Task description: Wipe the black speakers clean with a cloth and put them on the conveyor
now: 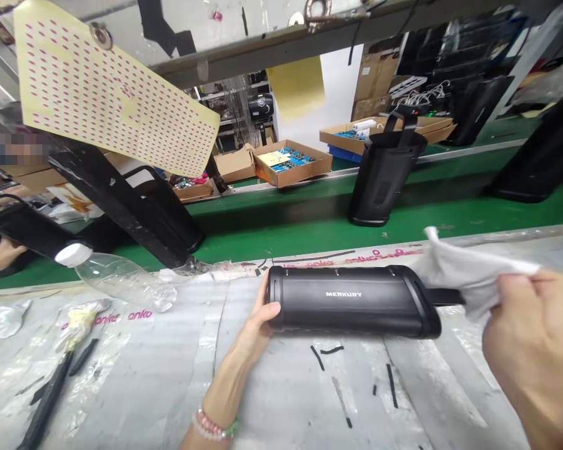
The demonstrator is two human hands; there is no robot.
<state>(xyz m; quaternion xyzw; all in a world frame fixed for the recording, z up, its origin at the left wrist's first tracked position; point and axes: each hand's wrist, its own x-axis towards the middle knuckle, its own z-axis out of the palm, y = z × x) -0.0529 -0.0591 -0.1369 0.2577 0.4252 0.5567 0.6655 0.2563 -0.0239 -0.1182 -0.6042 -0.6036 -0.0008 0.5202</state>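
Note:
A black speaker [351, 306] with MERKURY printed on its front lies on its side over the grey work surface. Around its left end my left hand [261, 315] is closed, the thumb on the front and the other fingers hidden behind. A dark strap [445, 296] sticks out from the right end. My right hand [535, 331], somewhat blurred, is shut on a white cloth [464, 269]. The cloth hangs just beyond the speaker's right end and overlaps the strap; whether they touch I cannot tell.
Several black speakers, one upright with a handle [387, 175], stand on the green conveyor [272, 219]. A clear plastic bottle [126, 278] lies at left beside a slanted black post [122, 200]. A dotted yellow sheet [117, 94] hangs above. Another person's hand [4, 256] is at far left.

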